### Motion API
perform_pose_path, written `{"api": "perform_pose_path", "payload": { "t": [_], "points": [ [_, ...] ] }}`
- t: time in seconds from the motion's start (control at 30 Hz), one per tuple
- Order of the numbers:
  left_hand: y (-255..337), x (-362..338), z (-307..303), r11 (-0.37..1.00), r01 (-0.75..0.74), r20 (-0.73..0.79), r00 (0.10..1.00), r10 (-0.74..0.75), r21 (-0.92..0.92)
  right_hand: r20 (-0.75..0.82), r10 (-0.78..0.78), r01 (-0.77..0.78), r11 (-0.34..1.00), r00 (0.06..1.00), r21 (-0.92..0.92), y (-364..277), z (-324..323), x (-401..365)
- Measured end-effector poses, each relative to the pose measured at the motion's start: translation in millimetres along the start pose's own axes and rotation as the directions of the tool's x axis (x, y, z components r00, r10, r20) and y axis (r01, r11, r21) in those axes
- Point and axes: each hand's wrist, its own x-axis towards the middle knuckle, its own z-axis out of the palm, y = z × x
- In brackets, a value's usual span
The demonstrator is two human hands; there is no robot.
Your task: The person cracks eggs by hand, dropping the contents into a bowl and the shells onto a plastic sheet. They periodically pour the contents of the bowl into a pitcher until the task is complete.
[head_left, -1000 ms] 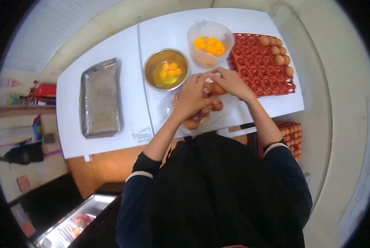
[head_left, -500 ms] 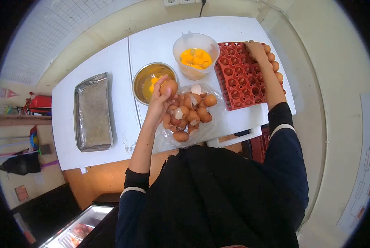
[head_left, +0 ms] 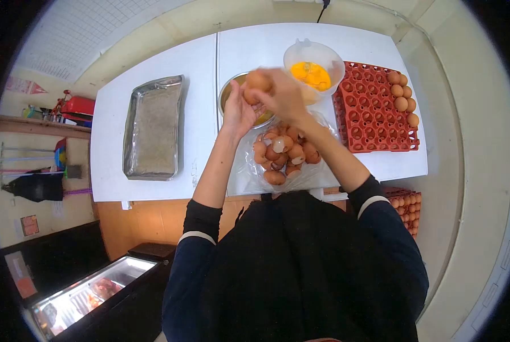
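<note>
With the left hand (head_left: 238,112) and right hand (head_left: 284,96) both closed on the brown egg (head_left: 259,80), part the shell squarely over the metal bowl (head_left: 226,98).

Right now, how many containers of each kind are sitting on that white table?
Metal bowl: 1
Clear plastic tub of yolks: 1
Red egg tray: 1
Flat metal tray: 1
Clear bag of eggshells: 1
Total: 5
</note>
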Motion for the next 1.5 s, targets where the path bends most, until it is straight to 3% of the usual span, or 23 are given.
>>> {"api": "perform_pose_path", "payload": {
  "t": [0.1, 0.13, 0.17, 0.2, 0.23, 0.3, 0.37, 0.43, 0.47, 0.53, 0.57, 0.63, 0.67, 0.77, 0.83, 0.93, 1.07, 1.17, 1.27, 1.33, 1.37, 1.43, 1.5],
  "points": [
    [-1.6, 6.6, -22.1, 1.0, 0.02, 0.058, 0.998, -0.019, -0.018, 0.146, -0.039, 0.064, 0.983, 0.988, -0.169, 9.8, 20.1, -7.6],
    [-2.5, 7.0, -29.8, 0.999, 0.033, 0.049, 0.998, -0.033, 0.005, 0.208, 0.225, -0.223, 0.974, 0.952, -0.032, 10.8, 16.0, -1.9],
    [-4.4, 7.4, -37.4, 0.999, 0.032, 0.042, 0.999, -0.032, 0.001, 0.301, 0.46, -0.503, 0.861, 0.835, 0.081, 10.9, 12.6, 1.9],
    [-2.0, 4.4, -35.5, 1.0, 0.023, -0.015, 1.0, -0.023, 0.006, 0.346, 0.55, -0.636, 0.738, 0.76, 0.226, 14.1, 12.2, 4.5],
    [0.1, 2.3, -33.9, 1.0, 0.012, -0.07, 0.997, -0.011, 0.011, 0.352, 0.548, -0.637, 0.738, 0.759, 0.225, 16.6, 12.0, 6.0],
    [2.9, 2.5, -35.5, 0.999, -0.011, -0.05, 0.999, 0.013, 0.037, 0.459, 0.679, -0.819, 0.453, 0.573, 0.353, 20.3, 11.8, 7.0],
    [4.5, 4.3, -36.4, 0.997, -0.03, -0.026, 0.999, 0.032, 0.069, 0.495, 0.676, -0.838, 0.438, 0.546, 0.326, 23.5, 14.0, 1.7],
    [5.6, 8.5, -36.0, 0.976, -0.119, -0.062, 0.989, 0.132, 0.181, 0.597, 0.741, -0.945, 0.16, 0.307, 0.286, 25.1, 17.7, -0.2],
    [6.7, 11.9, -38.3, 0.976, -0.119, -0.061, 0.989, 0.132, 0.181, 0.597, 0.742, -0.945, 0.161, 0.307, 0.287, 27.1, 18.5, 0.6],
    [7.5, 16.5, -43.2, 0.943, -0.138, -0.028, 0.988, 0.154, 0.304, 0.608, 0.709, -0.912, 0.406, 0.358, 0.064, 25.7, 18.7, 4.8],
    [6.1, 17.4, -45.6, 0.943, -0.135, -0.027, 0.988, 0.15, 0.305, 0.605, 0.711, -0.913, 0.403, 0.358, 0.065, 33.6, 22.3, 1.4],
    [7.0, 14.4, -42.2, 0.888, -0.229, 0.058, 0.973, 0.225, 0.399, 0.518, 0.465, -0.514, 0.856, 0.718, -0.057, 53.0, 31.0, -5.7],
    [7.6, 13.0, -40.6, 0.888, -0.228, 0.059, 0.973, 0.223, 0.399, 0.516, 0.467, -0.514, 0.856, 0.718, -0.058, 59.3, 30.3, -4.7],
    [5.7, 13.7, -46.5, 0.815, -0.244, 0.037, 0.964, 0.265, 0.525, 0.649, 0.484, -0.547, 0.828, 0.587, -0.123, 58.3, 28.0, 1.8],
    [1.6, 21.4, -54.9, 0.504, -0.281, 0.036, 0.897, 0.441, 0.817, 0.641, 0.536, -0.471, 0.832, 0.549, -0.291, 56.1, 30.5, 3.3],
    [-3.5, 21.2, -47.8, 0.443, -0.231, -0.049, 0.844, 0.535, 0.867, 0.601, 0.566, -0.485, 0.816, 0.564, -0.314, 52.5, 33.6, 1.6],
    [-2.4, 26.4, -54.7, 0.403, -0.178, -0.066, 0.851, 0.521, 0.898, 0.578, 0.546, -0.457, 0.834, 0.607, -0.308, 51.0, 36.1, -1.0],
    [1.4, 29.8, -64.4, 0.426, -0.222, -0.042, 0.848, 0.529, 0.877, 0.592, 0.606, -0.503, 0.788, 0.531, -0.355, 41.2, 29.5, 4.3],
    [10.2, 24.0, -59.2, 0.364, -0.236, 0.021, 0.862, 0.506, 0.901, 0.565, 0.575, -0.393, 0.818, 0.592, -0.42, 32.7, 25.6, 0.0],
    [15.0, 18.8, -55.2, 0.061, -0.228, 0.165, 0.841, 0.516, 0.972, 0.524, 0.211, 0.091, 0.866, 0.825, -0.492, 28.1, 22.7, -6.6],
    [15.3, 15.7, -52.8, 0.065, -0.225, 0.161, 0.844, 0.511, 0.972, 0.525, 0.218, 0.086, 0.865, 0.823, -0.494, 26.6, 20.9, -9.9],
    [14.9, 4.2, -41.6, -0.217, -0.277, 0.352, 0.753, 0.556, 0.936, 0.454, -0.091, 0.366, 0.737, 0.887, -0.568, 24.6, 14.3, -19.5],
    [10.3, -11.3, -22.4, -0.272, -0.239, 0.352, 0.77, 0.532, 0.932, 0.45, -0.011, 0.287, 0.783, 0.893, -0.551, 19.9, 1.1, -27.7]
  ]
}}
